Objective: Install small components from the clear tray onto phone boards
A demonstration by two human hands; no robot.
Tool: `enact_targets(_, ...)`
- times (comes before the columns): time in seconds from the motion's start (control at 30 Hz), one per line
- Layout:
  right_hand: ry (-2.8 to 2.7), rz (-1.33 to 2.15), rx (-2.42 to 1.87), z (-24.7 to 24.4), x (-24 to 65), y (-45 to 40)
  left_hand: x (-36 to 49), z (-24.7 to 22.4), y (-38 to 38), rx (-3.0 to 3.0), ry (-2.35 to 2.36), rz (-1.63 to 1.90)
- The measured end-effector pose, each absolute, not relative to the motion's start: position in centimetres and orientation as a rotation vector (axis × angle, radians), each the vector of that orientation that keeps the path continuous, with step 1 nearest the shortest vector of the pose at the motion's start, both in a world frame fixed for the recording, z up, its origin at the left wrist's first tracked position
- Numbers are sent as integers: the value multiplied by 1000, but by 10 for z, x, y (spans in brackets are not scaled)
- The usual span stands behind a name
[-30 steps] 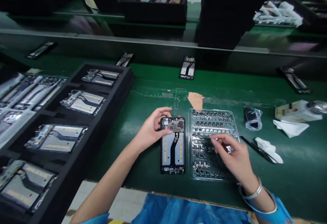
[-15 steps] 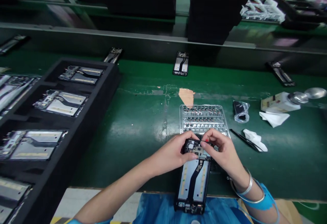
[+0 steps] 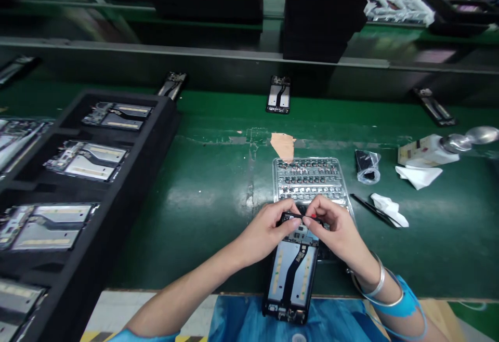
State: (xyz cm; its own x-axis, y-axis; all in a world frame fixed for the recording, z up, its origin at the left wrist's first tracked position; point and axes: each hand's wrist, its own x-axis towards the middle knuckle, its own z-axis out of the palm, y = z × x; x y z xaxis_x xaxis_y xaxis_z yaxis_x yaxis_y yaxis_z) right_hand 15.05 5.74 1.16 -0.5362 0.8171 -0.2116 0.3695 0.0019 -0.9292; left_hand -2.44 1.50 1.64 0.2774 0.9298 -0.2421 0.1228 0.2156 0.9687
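- Black foam tray [image 3: 156, 165] at left is holding phone housings in its slots.
- Left hand [image 3: 265, 233] is gripping the phone housing [image 3: 290, 279] by its top end, fingers curled closed.
- Right hand [image 3: 331, 226] is pinching that same end, its fingertips hiding the small part there.
- Housing is now overhanging the worktop's [image 3: 210, 217] near edge, no longer beside the clear parts tray [image 3: 307, 181].
- Black tweezers [image 3: 372, 209] are lying at right.

Two hands [image 3: 265, 230] [image 3: 335, 227], one phone frame [image 3: 292, 274]; foam tray [image 3: 171, 118], four frames [image 3: 86, 161]; belt [image 3: 218, 118], four frames [image 3: 278, 95]; two white cloths [image 3: 419, 176].
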Motion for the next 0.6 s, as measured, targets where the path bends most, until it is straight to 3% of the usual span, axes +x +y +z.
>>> enact_targets(0.23, -1657, 1830, -1222, 16, 155, 58, -26, 26, 8, 1309, 1324, 770)
enact_targets(0.43, -1294, 1726, -1238, 18, 157, 62, -14, 28, -8, 1802, 1527, 808)
enact_targets(0.5, -1308, 1654, -1173, 19, 159, 61, -17, 30, -7, 1767, 1416, 945)
enact_targets(0.6, -1414, 1525, -1108, 19, 161, 59, -25, 30, 0, 1246, 949, 1023)
